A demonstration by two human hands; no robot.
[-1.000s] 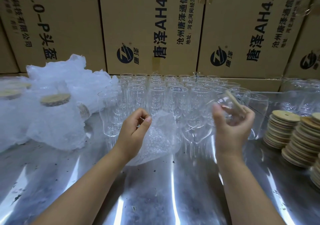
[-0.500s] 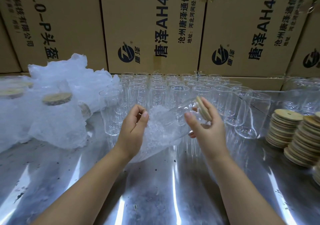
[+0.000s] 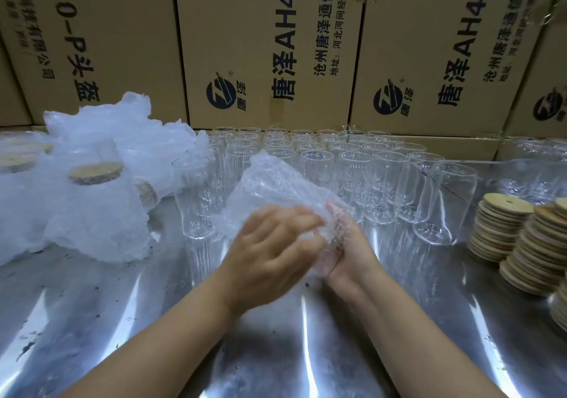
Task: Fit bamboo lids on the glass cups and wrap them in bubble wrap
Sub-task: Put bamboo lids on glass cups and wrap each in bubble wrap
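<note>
Head view, the only one supplied. Positions are given from the block of glass cups (image 3: 322,164).

Item in hand: a sheet of bubble wrap (image 3: 273,183), bunched and raised just in front of the block, above the desk (image 3: 276,351). Its bulk suggests a cup inside, but the film and motion blur hide it, so this is not confirmed.

Left hand (image 3: 276,244): laid over the near face of the wrap, fingers (image 3: 294,218) loosely spread and pressing the film, not visibly curled round it.

Right hand (image 3: 346,244): cupped under and round the bundle on the far side, its fingers (image 3: 336,213) showing through the film and holding it.

Handling judgement: the wrap is light, soft and springy and will unroll if released. Any glass within is rigid, smooth and breakable. Hold round the body with the whole palm, keeping the loose edge pinned down.

Containers:
- The cups in the block stand upright, open-mouthed and empty, with no lids.
- Right of the block are stacks of bamboo lids (image 3: 503,226), loose discs that are light and stiff.
- Left of the block are wrapped cups (image 3: 95,213), lidded, in a heap of film.
- Behind the block are printed cartons (image 3: 270,44), closed, contents unseen.

Task standing: most of the cups are not yet lidded.
</note>
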